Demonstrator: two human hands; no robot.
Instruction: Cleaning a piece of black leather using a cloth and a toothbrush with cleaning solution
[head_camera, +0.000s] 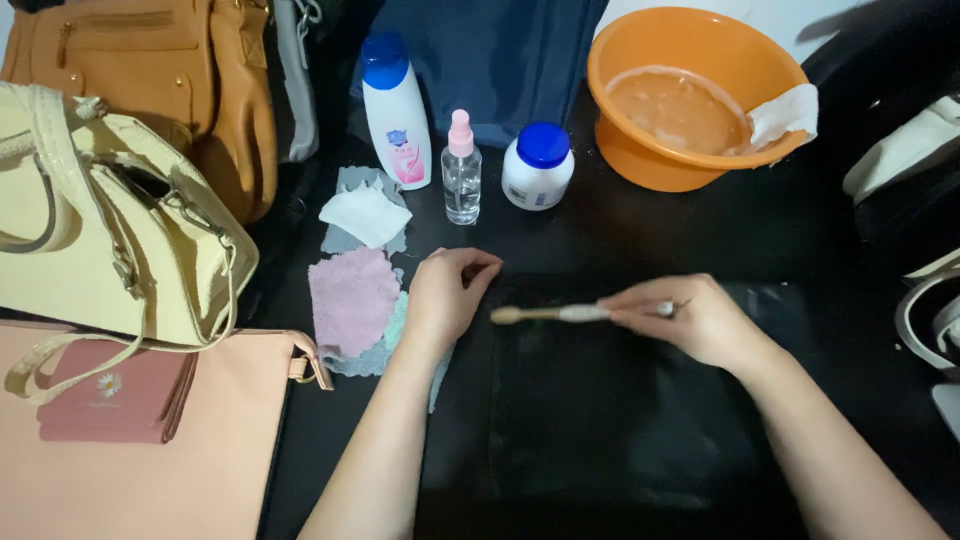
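The right hand is holding a small brush by its handle, grip closed around it, bristle end pointing left. The brush is lying low over the upper edge of a flat black bag, which is resting on the dark desk directly in front of the person. The left hand is pressing down at the bag's upper left corner, fingers curled; it is pinning the corner rather than holding a separate item.

Judged step: brushing the bag's surface while it is being steadied. The next stroke appears to call for steady left-hand pressure and a light, level brush angle.

Count:
- One brush.
- Three containers behind the bag: a white bottle with blue cap, a clear spray bottle, a white jar with blue lid.
- One orange basin.
- Several cloths beside the left hand.
- Three handbags at the left: tan, cream, pink.
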